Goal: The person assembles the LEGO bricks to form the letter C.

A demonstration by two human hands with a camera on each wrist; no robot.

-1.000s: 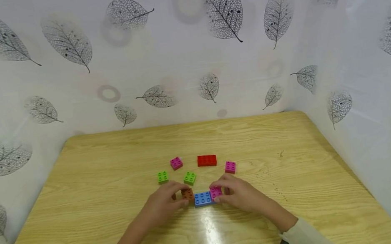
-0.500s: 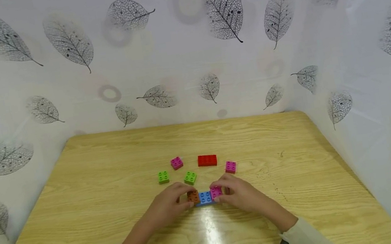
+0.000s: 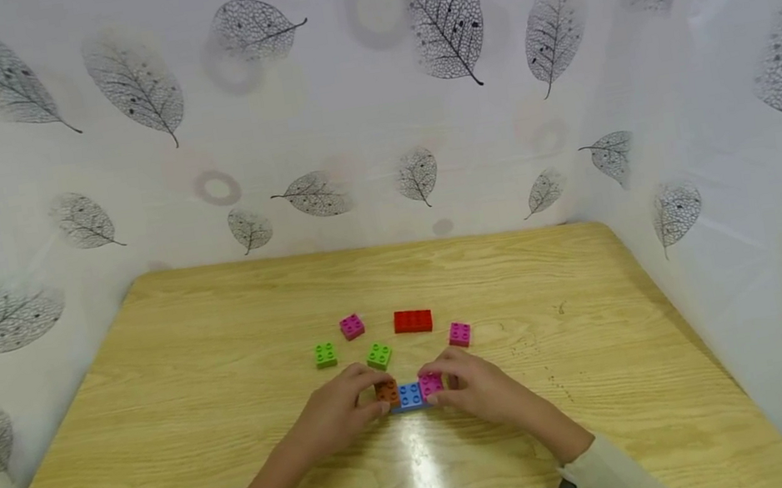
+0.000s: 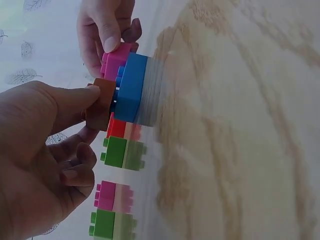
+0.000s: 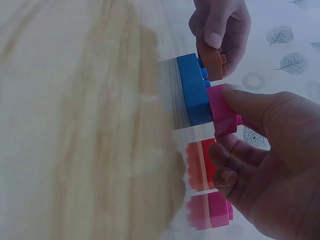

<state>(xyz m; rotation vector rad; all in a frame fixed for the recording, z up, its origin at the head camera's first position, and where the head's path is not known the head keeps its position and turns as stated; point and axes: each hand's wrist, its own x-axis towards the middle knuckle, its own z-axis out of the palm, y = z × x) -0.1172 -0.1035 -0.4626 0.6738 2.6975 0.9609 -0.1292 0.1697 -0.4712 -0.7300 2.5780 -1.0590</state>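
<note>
A blue building brick [image 3: 410, 395] with two rows of studs lies on the table in front of the person. The left hand [image 3: 342, 403] pinches an orange-brown brick [image 4: 101, 105] between thumb and fingers over the blue brick's left end. Blue studs show in the gap between these two in the left wrist view, so the brown one is not flush. At the other end, the right hand [image 3: 479, 387] pinches a pink brick [image 5: 223, 110], which sits on top of the blue brick against its studded face. Parts of both held bricks are hidden by fingertips.
Behind the hands lie a red brick [image 3: 414, 321], a green brick [image 3: 379, 355], another green brick [image 3: 325, 355], a pink brick [image 3: 352, 326] and a second pink brick [image 3: 459, 334]. The wooden table [image 3: 220, 320] meets a leaf-patterned cloth [image 3: 342, 116] at the back and sides.
The left hand has moved right with the brown brick, from beside the blue brick to over its left end. The right hand keeps its hold on the pink brick in place.
</note>
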